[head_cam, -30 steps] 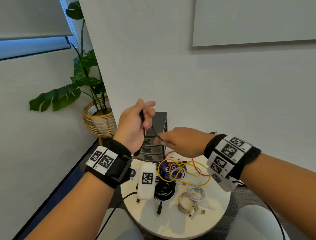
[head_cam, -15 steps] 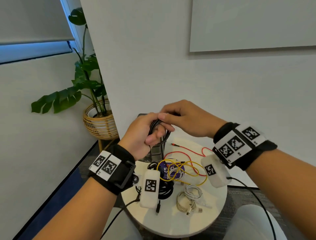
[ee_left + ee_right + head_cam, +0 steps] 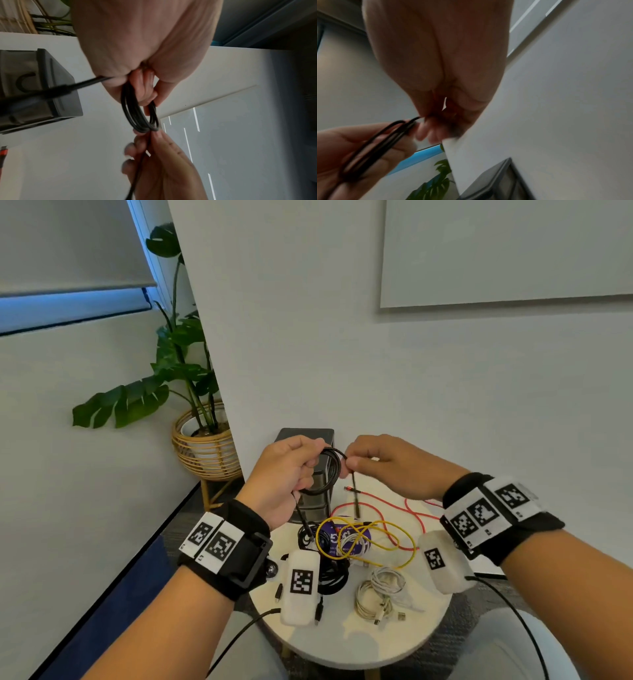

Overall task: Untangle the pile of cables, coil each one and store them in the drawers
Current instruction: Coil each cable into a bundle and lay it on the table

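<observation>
My left hand (image 3: 291, 470) grips a black cable (image 3: 329, 474) wound into several loops, held in the air in front of the dark drawer unit (image 3: 317, 501). My right hand (image 3: 356, 463) pinches the same cable at the coil's right side; one free end hangs down from it. In the left wrist view the black cable (image 3: 137, 116) loops round my left fingers (image 3: 145, 93). On the round white table (image 3: 342, 642) lie a yellow cable (image 3: 373, 539), a red cable (image 3: 387, 505), a coiled white cable (image 3: 380, 594) and another black cable (image 3: 329, 573).
A potted plant (image 3: 191, 378) in a woven basket stands on a stand at the left, beyond the table. A white wall rises right behind the drawer unit. A purple round thing (image 3: 342, 539) lies under the yellow cable.
Both hands have come down and level with each other. The right hand moved from above the left hand to the coil's right side, and the black coil has more loops.
</observation>
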`<control>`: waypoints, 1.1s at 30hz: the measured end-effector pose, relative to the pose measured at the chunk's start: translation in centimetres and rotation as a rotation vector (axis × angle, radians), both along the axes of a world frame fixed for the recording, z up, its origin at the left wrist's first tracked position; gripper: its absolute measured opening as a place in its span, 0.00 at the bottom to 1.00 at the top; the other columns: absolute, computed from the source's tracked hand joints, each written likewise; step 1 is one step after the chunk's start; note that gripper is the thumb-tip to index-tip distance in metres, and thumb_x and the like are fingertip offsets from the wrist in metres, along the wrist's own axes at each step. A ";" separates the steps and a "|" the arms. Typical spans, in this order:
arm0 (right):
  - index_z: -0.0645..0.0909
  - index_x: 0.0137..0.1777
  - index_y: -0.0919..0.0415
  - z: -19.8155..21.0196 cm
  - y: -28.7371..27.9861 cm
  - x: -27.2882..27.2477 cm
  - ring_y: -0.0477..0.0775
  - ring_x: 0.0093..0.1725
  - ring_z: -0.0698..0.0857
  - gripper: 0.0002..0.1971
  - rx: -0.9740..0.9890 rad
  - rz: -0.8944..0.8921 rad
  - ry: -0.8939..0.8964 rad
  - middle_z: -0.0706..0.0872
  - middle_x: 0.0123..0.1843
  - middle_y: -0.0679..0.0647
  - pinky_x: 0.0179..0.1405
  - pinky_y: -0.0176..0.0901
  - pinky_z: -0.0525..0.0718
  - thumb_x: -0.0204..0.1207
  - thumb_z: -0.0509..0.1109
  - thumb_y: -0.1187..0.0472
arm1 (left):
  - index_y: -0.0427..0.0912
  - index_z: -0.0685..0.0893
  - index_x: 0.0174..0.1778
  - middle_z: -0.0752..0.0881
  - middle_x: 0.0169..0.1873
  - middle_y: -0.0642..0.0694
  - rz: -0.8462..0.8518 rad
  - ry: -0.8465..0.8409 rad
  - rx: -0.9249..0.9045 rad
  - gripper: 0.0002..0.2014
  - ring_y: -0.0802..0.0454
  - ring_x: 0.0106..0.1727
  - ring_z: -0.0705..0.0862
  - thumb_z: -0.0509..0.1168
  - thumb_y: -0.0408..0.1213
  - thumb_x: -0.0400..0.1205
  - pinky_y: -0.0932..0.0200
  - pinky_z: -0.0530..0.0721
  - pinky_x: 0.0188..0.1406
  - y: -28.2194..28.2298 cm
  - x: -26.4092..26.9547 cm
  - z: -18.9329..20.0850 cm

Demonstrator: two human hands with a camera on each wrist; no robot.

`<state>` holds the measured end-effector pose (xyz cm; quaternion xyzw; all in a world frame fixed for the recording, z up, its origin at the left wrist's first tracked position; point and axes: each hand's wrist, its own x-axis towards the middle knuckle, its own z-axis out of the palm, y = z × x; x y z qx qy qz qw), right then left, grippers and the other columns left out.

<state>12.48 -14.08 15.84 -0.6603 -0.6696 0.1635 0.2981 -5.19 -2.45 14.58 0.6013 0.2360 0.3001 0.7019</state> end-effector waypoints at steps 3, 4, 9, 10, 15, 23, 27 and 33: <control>0.85 0.48 0.54 -0.7 0.1 -0.1 0.50 0.47 0.86 0.11 -0.014 -0.012 -0.003 0.87 0.46 0.50 0.46 0.35 0.82 0.90 0.62 0.59 | 0.35 0.86 0.50 0.72 0.28 0.50 0.003 -0.021 -0.013 0.07 0.60 0.24 0.63 0.64 0.33 0.89 0.69 0.63 0.18 -0.3 0.5 0.5; 0.84 0.46 0.56 -0.9 0.3 -0.4 0.52 0.44 0.88 0.12 0.027 -0.037 0.092 0.89 0.43 0.53 0.43 0.38 0.85 0.90 0.61 0.62 | 0.35 0.86 0.50 0.72 0.28 0.50 0.007 -0.037 -0.026 0.07 0.60 0.24 0.63 0.64 0.33 0.89 0.69 0.62 0.18 -0.4 0.7 0.6; 0.84 0.49 0.69 -2.0 1.7 -1.5 0.58 0.38 0.90 0.11 0.306 -0.208 0.666 0.90 0.40 0.62 0.49 0.50 0.92 0.89 0.60 0.69 | 0.40 0.84 0.41 0.72 0.28 0.50 0.029 -0.108 -0.033 0.11 0.60 0.23 0.64 0.63 0.31 0.89 0.69 0.62 0.18 -1.1 1.2 0.8; 0.85 0.51 0.70 -2.2 2.1 -1.6 0.64 0.42 0.90 0.10 0.323 -0.221 0.726 0.90 0.44 0.68 0.53 0.55 0.92 0.88 0.62 0.69 | 0.39 0.83 0.41 0.73 0.27 0.50 0.033 -0.120 -0.029 0.11 0.61 0.23 0.66 0.62 0.31 0.90 0.69 0.62 0.18 -1.3 1.2 0.8; 0.89 0.51 0.60 -2.6 3.2 -1.5 0.50 0.41 0.85 0.10 0.304 -0.267 0.429 0.91 0.46 0.61 0.46 0.45 0.84 0.87 0.67 0.60 | 0.40 0.84 0.42 0.75 0.25 0.53 0.047 -0.147 -0.018 0.11 0.60 0.23 0.64 0.62 0.31 0.90 0.69 0.62 0.19 -1.5 1.3 0.5; 0.88 0.53 0.70 -2.6 3.7 -2.2 0.57 0.43 0.88 0.10 0.312 -0.269 0.923 0.88 0.46 0.69 0.56 0.54 0.89 0.88 0.64 0.67 | 0.39 0.82 0.42 0.77 0.24 0.54 0.127 -0.095 0.128 0.11 0.61 0.22 0.68 0.61 0.32 0.90 0.68 0.64 0.22 -1.9 1.8 -0.4; 0.87 0.51 0.69 -3.1 3.5 -2.3 0.51 0.39 0.87 0.11 0.222 -0.240 1.132 0.87 0.45 0.63 0.46 0.40 0.90 0.89 0.63 0.67 | 0.34 0.83 0.48 0.81 0.30 0.47 0.149 -0.073 0.198 0.08 0.63 0.22 0.73 0.62 0.32 0.90 0.70 0.69 0.21 -1.9 1.8 -1.1; 0.87 0.46 0.57 -3.7 2.3 -2.6 0.48 0.41 0.81 0.10 0.074 -0.143 1.332 0.85 0.41 0.53 0.43 0.44 0.78 0.85 0.65 0.60 | 0.30 0.82 0.51 0.80 0.22 0.58 0.150 -0.094 0.246 0.07 0.64 0.21 0.75 0.61 0.29 0.90 0.74 0.72 0.23 -2.3 2.2 -1.5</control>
